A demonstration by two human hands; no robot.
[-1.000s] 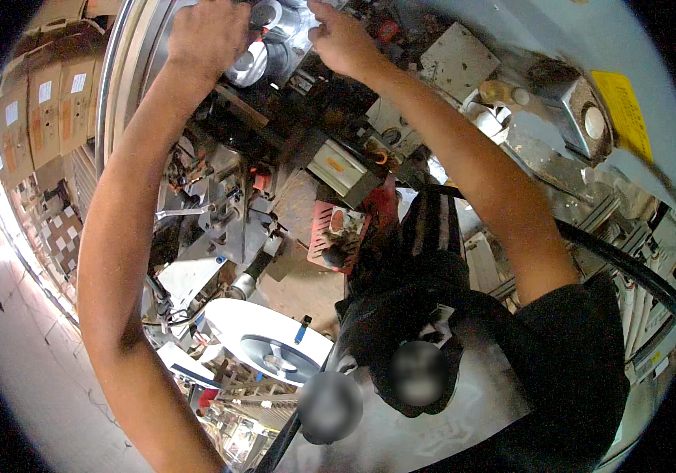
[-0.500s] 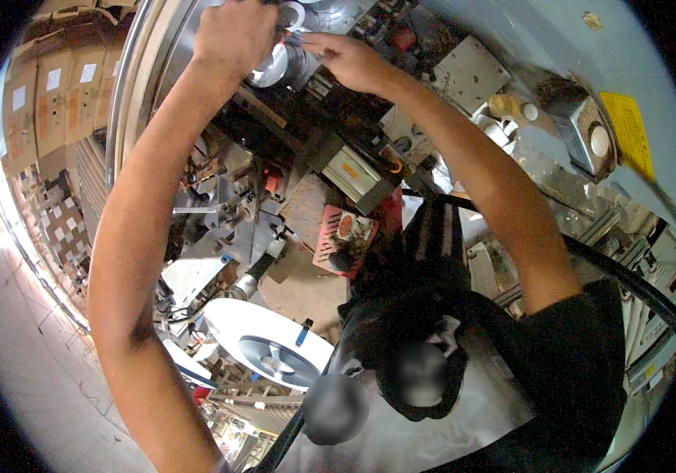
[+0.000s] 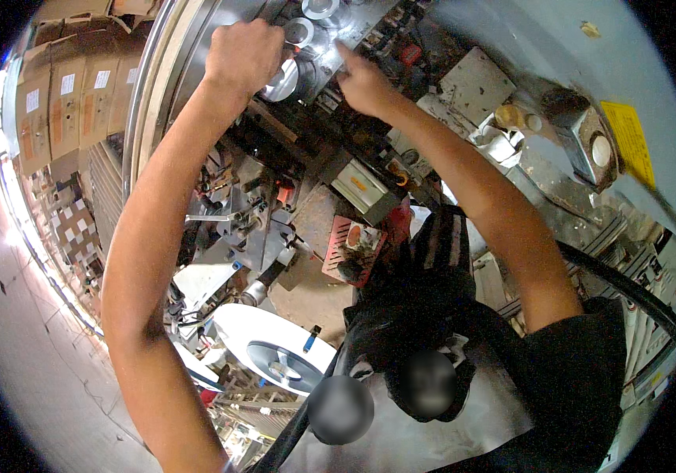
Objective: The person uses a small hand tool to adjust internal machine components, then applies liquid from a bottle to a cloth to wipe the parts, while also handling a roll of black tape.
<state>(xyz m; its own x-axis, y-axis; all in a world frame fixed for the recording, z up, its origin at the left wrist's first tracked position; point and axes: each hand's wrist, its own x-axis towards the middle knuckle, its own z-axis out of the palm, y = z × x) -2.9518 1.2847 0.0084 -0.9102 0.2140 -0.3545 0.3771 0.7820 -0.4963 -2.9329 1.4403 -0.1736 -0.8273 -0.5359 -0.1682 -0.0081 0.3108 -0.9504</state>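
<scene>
My left hand (image 3: pixel 246 57) is closed in a fist at the top, beside a shiny metal machine part. A small reddish bit shows at its fingertips, but what it grips is hidden. Just right of it are a pale metal ring (image 3: pixel 299 33) and a white round disc (image 3: pixel 281 83); a second ring (image 3: pixel 321 7) lies farther off. My right hand (image 3: pixel 366 85) is slightly blurred at the right edge of the bright metal surface (image 3: pixel 324 54). Its index finger stretches out toward the metal, and nothing shows in that hand.
A pink slotted tray (image 3: pixel 336 251) and a box with a pale green top (image 3: pixel 360 189) lie below the hands. Tools and metal parts crowd the bench at left. A round white lamp-like fixture (image 3: pixel 235 322) stands nearer me. Cardboard boxes (image 3: pixel 66 102) are stacked far left.
My right hand has drawn away from the left hand and the metal parts, toward the right, its index finger now extended. My left hand stays closed beside the rings. The whole view has shifted slightly.
</scene>
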